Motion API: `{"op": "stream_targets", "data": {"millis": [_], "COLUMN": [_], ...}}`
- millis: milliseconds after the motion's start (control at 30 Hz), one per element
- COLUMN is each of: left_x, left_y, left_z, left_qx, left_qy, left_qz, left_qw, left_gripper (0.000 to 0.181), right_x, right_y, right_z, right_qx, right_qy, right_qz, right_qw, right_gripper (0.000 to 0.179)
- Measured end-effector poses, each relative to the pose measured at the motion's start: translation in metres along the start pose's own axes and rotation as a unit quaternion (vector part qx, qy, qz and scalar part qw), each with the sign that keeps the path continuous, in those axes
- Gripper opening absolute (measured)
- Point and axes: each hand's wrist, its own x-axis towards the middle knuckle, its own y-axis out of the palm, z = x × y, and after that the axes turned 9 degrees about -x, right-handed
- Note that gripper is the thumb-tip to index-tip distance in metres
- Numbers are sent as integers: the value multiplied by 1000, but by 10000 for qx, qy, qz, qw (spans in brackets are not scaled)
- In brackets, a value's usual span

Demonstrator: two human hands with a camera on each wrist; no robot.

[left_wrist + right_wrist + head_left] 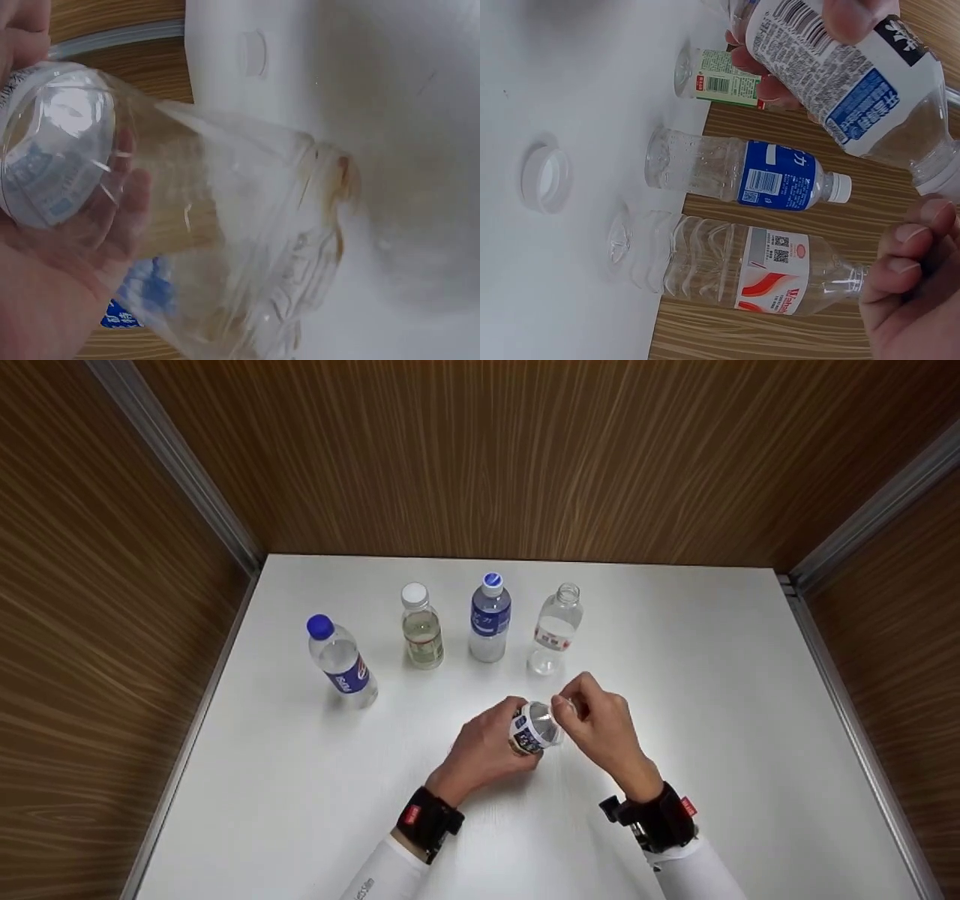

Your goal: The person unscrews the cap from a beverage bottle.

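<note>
- Left hand (484,748) grasps a bottle (534,729), at five o'clock from the head view's centre.
- Right hand (604,727) pinches its cap (937,178).
- Uncapped clear bottle (556,631) stands at twelve o'clock.

Wood-grain panels (480,457) bordering white tabletop (750,720); grey metal strips (179,457) in corners.

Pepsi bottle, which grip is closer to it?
Left: the left grip holds another bottle, right of the Pepsi bottle; the right grip is farther right, at the held bottle's top.
</note>
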Motion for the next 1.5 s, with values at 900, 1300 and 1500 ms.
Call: {"op": "stream_targets", "data": {"millis": [900,1300,1500], "left_x": [-1,0,-2], "left_y": [6,-1,-4], "left_z": [-4,-3,-3], "left_qx": [-198,-693,-1020], "left_qy": [-8,-164,-267], "left_qz": [-447,177,415], "left_qw": [9988,9973,9936], "left_gripper": [66,71,72], "right_x": [3,2,0], "right_y": [2,1,1], "right_z": [9,10,11], "right_qx": [-154,388,491], "right_qy": [-232,-669,-732], "right_qz": [-392,-349,-375], "right_qw": [9988,9964,9954], "right_gripper": [23,21,20]}}
